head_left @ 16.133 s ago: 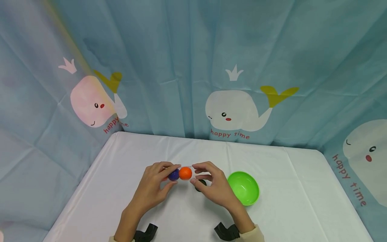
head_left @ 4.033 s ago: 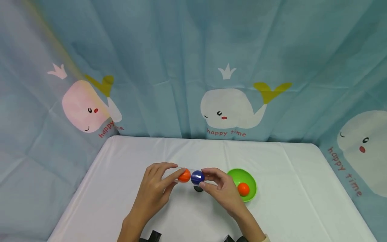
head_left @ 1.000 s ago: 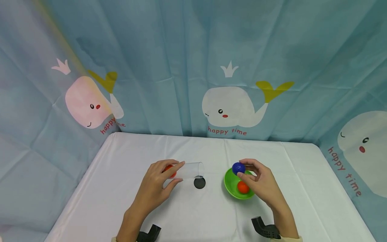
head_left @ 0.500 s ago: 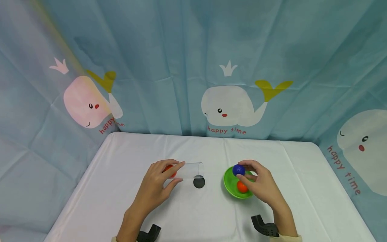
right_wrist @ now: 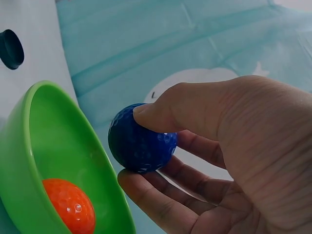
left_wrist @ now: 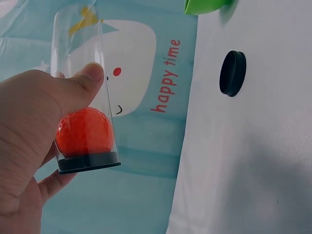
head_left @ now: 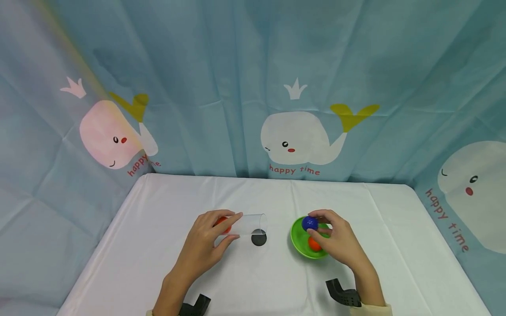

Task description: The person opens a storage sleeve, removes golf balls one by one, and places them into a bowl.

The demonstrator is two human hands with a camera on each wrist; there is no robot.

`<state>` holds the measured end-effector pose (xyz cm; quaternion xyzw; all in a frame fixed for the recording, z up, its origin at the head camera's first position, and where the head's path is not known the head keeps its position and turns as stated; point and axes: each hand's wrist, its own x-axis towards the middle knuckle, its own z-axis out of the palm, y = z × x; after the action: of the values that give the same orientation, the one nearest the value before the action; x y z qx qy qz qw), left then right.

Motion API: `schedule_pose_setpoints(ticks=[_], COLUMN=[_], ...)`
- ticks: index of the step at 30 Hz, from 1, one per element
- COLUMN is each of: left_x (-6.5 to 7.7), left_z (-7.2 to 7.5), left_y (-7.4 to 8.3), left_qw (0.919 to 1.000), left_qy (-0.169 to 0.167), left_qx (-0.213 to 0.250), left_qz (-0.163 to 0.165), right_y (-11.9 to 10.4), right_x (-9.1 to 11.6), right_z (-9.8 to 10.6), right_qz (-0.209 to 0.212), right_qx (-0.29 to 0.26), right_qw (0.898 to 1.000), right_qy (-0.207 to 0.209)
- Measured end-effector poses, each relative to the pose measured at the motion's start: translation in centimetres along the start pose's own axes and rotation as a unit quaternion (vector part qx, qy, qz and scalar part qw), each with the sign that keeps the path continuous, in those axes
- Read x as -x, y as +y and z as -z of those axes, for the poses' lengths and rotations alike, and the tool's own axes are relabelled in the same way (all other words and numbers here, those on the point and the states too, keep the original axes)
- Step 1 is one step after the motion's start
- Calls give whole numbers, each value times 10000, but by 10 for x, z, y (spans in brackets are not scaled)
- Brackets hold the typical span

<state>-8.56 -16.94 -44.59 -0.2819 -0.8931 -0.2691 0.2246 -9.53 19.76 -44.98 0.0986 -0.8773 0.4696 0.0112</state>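
Note:
My left hand (head_left: pixel 203 239) grips a clear tube (head_left: pixel 249 224) lying sideways above the table, its open mouth to the right. Inside its left end sits an orange golf ball (left_wrist: pixel 85 131), beside a black end cap (left_wrist: pixel 90 162) seen in the left wrist view. A blue golf ball (head_left: pixel 310 224) is pinched between the thumb and fingers of my right hand (head_left: pixel 337 239), over the green bowl (head_left: pixel 299 240). Another orange golf ball (right_wrist: pixel 70 207) rests in that bowl, partly covered by the right hand in the head view.
A loose black cap (head_left: pixel 258 239) lies on the white tablecloth (head_left: pixel 261 281) below the tube's mouth, left of the bowl. Behind the table hangs a blue curtain (head_left: pixel 221 131) with whale prints. Black wrist mounts (head_left: pixel 343 295) sit at both wrists.
Earlier the blue ball was in the tube and the bowl was empty. An orange ball came into the bowl; my right hand then carried the blue ball rightward over it. Lately little moved.

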Motion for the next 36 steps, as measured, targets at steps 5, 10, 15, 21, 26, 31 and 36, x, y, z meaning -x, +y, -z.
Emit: schedule_pose_setpoints(ticks=[5,10,15,21,26,31,36], left_x=[1,-1,-2,0,1,0,-1], left_z=[0,1,2,2,1,1,1], left_y=[1,1,1,1,0,0,0], left_qw=[10000,10000,10000,10000,10000,10000,10000], left_qy=[-27,5,25,7,7,15,5], left_qx=[-22,3,5,-20,-12,1,-4], left_qz=[-7,5,1,18,32,-5,-29], right_y=[0,0,-2,-4,-5,-7,-7], right_x=[0,0,1,0,-1,-1,0], right_z=[-1,0,1,2,1,2,0], right_qz=[13,46,182,173,82,75,108], right_qx=[93,240,91,129,153,166,113], right_qw=[10000,9997,9994,9985,9986,9986,9990], right_qy=[-19,74,286,503,506,493,428])
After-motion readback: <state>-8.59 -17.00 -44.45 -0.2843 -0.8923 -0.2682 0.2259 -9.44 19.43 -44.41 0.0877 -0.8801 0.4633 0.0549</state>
